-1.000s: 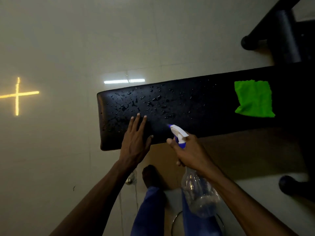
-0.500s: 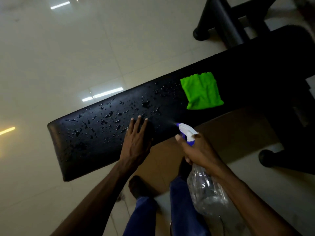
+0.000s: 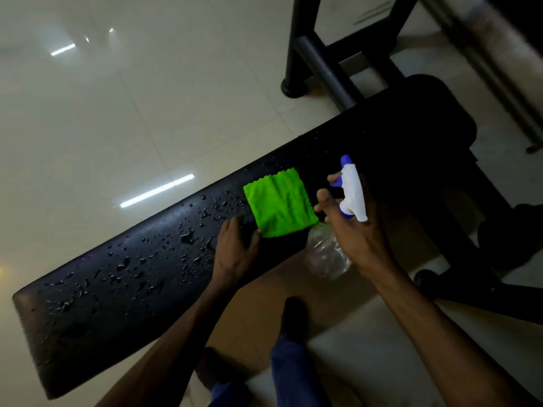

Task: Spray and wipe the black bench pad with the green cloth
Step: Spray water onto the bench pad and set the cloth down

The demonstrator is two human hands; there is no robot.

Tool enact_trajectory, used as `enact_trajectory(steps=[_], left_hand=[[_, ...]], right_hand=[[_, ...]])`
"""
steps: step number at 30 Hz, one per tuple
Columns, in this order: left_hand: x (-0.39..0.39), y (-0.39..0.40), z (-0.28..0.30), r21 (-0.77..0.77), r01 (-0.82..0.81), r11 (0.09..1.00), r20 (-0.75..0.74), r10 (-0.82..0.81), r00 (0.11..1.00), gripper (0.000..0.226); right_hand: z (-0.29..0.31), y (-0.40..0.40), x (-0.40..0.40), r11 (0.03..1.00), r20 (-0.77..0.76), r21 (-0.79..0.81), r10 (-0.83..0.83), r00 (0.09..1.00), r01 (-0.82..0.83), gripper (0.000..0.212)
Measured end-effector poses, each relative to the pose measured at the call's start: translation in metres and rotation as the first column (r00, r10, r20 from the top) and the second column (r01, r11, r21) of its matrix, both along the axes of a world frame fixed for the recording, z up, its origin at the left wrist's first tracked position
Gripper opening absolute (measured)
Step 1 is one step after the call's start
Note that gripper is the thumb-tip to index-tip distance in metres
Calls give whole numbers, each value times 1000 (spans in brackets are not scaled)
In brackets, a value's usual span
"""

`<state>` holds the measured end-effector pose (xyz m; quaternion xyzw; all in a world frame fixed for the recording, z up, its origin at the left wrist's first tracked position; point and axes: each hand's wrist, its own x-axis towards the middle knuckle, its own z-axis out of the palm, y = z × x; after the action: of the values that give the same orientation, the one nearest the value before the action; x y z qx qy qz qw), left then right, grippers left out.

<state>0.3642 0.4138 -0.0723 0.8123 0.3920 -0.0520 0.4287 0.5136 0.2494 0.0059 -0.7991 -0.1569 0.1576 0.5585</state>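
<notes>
Green square cloth (image 3: 279, 203) lies on the wet black padded bench pad (image 3: 123, 277). Your left hand (image 3: 235, 251) rests flat beside it, fingers straight; your right hand (image 3: 349, 227) grips the clear spray bottle (image 3: 352, 192).

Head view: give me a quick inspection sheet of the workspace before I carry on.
Surface: long black padded bench pad, wet with droplets over its left half.
Job's things: square green microfibre cloth lies flat on the pad; clear plastic spray bottle with white and blue trigger head.
Clutter: nothing seen.
Grippers: left hand rests on pad, thumb at cloth's corner; right hand grips bottle.
Cables: nothing seen.
Surroundings: glossy pale tiled floor; black metal frame.
</notes>
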Motion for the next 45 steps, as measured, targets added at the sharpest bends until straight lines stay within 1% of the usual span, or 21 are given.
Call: enact_trajectory(steps=[2, 3, 8, 11, 13, 16, 18, 20, 22, 26, 29, 32, 35, 37, 39, 40, 41, 42, 43, 44, 45], left_hand=[[22, -1, -2, -51, -67, 996, -26, 66, 997, 47], [30, -2, -4, -67, -108, 992, -39, 106, 994, 46], [52, -4, -9, -125, -355, 927, -148, 336, 930, 58], [55, -2, -15, -181, -398, 900, -227, 355, 907, 60], [58, -1, -15, -225, -397, 890, -246, 342, 907, 50], [58, 1, -17, -370, -405, 836, -213, 348, 913, 32], [57, 2, -13, -452, -416, 789, -142, 396, 907, 30], [56, 2, -8, -525, -449, 723, -61, 494, 867, 26], [57, 3, 6, -574, -444, 688, 9, 547, 837, 12], [50, 13, 29, -632, -401, 663, 87, 575, 814, 19], [41, 19, 36, -632, -399, 664, 90, 575, 813, 21], [31, 20, 42, -646, -370, 668, 106, 558, 823, 24], [15, 18, 48, -658, -348, 668, 112, 544, 832, 23], [3, 16, 53, -682, -333, 651, 117, 546, 829, 17], [-2, 13, 55, -702, -331, 630, 113, 558, 822, 17], [-2, 12, 56, -712, -334, 618, 107, 565, 818, 18], [-2, 10, 58, -726, -333, 602, 102, 573, 813, 18], [-3, 9, 60, -739, -328, 589, 101, 578, 810, 16], [-5, 7, 62, -750, -319, 579, 101, 576, 811, 13], [-10, 5, 63, -759, -308, 573, 99, 569, 816, 11], [-17, 2, 66, -767, -297, 569, 99, 562, 821, 9]], right_hand=[[-4, -1, 20, 1000, 205, -28, 5, 979, 1, 37], [-5, -1, 27, 1000, 236, -16, 8, 972, -5, 39], [-10, 14, 55, 996, 200, 84, 23, 979, -40, 33], [-21, 23, 66, 995, 205, 86, 29, 978, -47, 37], [-29, 25, 67, 994, 207, 96, 30, 978, -51, 37], [-34, 24, 65, 990, 204, 129, 36, 978, -63, 38], [-35, 24, 65, 991, 194, 120, 41, 980, -65, 41], [-37, 25, 66, 989, 166, 137, 41, 985, -64, 42], [-39, 26, 66, 989, 154, 137, 35, 987, -57, 46], [-40, 31, 60, 991, 121, 124, 24, 992, -39, 58], [-41, 27, 54, 1000, 133, 16, 12, 991, -14, 79], [-38, 19, 43, 998, 153, -57, -13, 988, 22, 73], [-34, 2, 29, 988, -16, -141, -61, 998, 58, 95], [-40, -16, 9, 963, 2, -209, -175, 985, 172, 100], [-48, -27, -18, 897, -65, -306, -355, 933, 320, 82], [-51, -30, -31, 881, -202, -348, -405, 892, 321, 78], [-52, -30, -45, 890, -416, -362, -420, 806, 276, 83], [-51, -27, -57, 919, -662, -337, -385, 643, 203, 87], [-48, -23, -69, 955, -861, -258, -296, 414, 147, 87], [-43, -18, -81, 977, -963, -149, -179, 204, 152, 83], [-41, -12, -93, 975, -995, -66, -81, 62, 214, 78]])
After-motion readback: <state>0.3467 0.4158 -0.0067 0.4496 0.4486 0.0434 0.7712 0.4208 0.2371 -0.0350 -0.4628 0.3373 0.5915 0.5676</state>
